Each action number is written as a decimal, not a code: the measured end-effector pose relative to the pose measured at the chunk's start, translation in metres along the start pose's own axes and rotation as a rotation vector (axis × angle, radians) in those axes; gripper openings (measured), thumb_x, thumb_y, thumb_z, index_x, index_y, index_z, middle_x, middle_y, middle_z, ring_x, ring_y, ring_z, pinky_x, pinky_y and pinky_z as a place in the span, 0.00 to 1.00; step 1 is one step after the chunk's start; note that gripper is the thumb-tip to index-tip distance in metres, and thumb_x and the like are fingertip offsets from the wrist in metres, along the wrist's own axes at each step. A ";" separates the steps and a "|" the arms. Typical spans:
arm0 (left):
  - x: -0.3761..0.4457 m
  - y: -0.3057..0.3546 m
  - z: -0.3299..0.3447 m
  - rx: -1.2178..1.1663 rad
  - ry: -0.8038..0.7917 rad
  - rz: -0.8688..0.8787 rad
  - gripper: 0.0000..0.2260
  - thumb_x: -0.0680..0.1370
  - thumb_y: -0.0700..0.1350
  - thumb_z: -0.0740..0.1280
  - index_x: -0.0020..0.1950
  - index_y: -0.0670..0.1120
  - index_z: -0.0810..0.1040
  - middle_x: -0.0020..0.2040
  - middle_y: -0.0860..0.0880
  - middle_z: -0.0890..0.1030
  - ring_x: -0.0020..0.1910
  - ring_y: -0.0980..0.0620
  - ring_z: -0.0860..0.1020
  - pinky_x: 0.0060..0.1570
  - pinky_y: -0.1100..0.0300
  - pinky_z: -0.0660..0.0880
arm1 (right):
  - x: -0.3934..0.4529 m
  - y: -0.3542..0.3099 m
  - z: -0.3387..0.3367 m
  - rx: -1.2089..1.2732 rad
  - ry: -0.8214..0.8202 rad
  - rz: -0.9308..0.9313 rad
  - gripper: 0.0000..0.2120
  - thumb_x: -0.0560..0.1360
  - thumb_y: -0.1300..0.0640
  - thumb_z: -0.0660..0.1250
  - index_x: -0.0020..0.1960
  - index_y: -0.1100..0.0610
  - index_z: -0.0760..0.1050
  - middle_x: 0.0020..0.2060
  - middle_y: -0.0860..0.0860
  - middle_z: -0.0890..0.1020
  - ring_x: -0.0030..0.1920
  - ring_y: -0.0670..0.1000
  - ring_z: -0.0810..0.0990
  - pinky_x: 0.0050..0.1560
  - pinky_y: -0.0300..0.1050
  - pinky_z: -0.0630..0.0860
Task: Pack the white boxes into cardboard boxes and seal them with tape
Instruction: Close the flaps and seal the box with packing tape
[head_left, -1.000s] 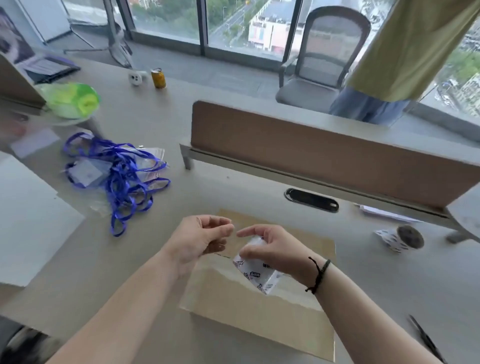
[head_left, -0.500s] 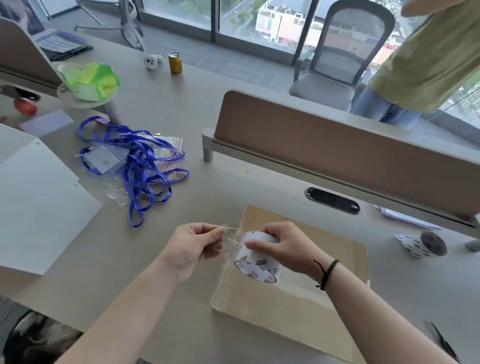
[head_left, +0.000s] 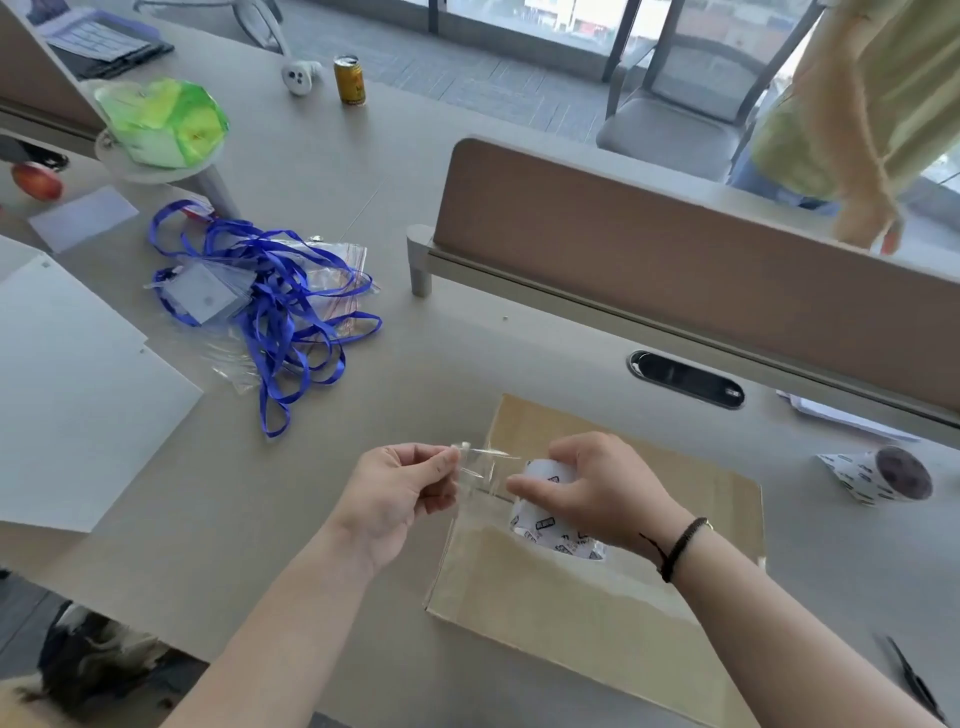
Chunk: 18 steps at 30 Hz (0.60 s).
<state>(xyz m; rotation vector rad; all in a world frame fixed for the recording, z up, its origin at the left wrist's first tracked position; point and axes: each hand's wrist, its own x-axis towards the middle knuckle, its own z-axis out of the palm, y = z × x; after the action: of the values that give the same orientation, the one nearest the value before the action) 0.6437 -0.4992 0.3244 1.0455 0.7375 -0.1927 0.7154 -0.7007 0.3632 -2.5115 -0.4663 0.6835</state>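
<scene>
Since half a second ago, the left hand (head_left: 397, 493) is drawing farther away from the right hand (head_left: 592, 493), and a longer strip of clear tape (head_left: 480, 467) is stretching between them. The left grip is pinching the free end of that strip between thumb and fingertips, while the right grip is curling around the tape roll (head_left: 545, 519), a white roll with dark printed marks, holding it just above the cardboard box (head_left: 571, 623). That box is lying closed on the desk (head_left: 415, 171) directly beneath the right grip, and a band of clear tape appears to be running already across its top. A second tape roll (head_left: 883, 475) is lying on its side well off to the right of the right grip, and a tangle of blue lanyards (head_left: 275, 306) is sitting beyond the left grip. No white boxes are showing, so they are presumably inside. The step in hand looks like sealing: peeling out a length of tape. The next move probably calls for lowering the pinched end onto the box's left edge, pressing it down, then running the roll along the seam while keeping the strip taut so that it is not folding onto itself.
</scene>
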 end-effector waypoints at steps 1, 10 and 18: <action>0.001 0.002 -0.003 -0.008 0.006 -0.002 0.02 0.74 0.36 0.71 0.42 0.37 0.82 0.32 0.45 0.80 0.27 0.53 0.77 0.32 0.61 0.80 | 0.000 0.000 -0.002 0.180 -0.023 0.002 0.28 0.70 0.38 0.75 0.31 0.54 0.63 0.26 0.49 0.66 0.28 0.50 0.65 0.31 0.45 0.61; 0.009 -0.002 -0.015 -0.001 0.060 -0.002 0.02 0.76 0.34 0.71 0.44 0.36 0.81 0.32 0.46 0.78 0.28 0.52 0.75 0.31 0.62 0.79 | 0.003 0.002 -0.010 -0.169 -0.081 0.073 0.32 0.71 0.33 0.71 0.29 0.55 0.60 0.23 0.48 0.67 0.26 0.50 0.66 0.29 0.44 0.62; 0.020 -0.004 -0.020 0.161 0.037 0.020 0.03 0.75 0.37 0.73 0.45 0.36 0.83 0.35 0.44 0.80 0.31 0.50 0.77 0.37 0.58 0.81 | 0.002 -0.007 -0.013 -0.380 -0.073 0.095 0.31 0.74 0.29 0.64 0.31 0.54 0.61 0.27 0.48 0.70 0.29 0.51 0.68 0.30 0.45 0.64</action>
<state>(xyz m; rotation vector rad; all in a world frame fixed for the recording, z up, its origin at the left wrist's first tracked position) 0.6480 -0.4804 0.3031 1.2112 0.7542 -0.2190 0.7227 -0.6987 0.3758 -2.8877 -0.5498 0.7863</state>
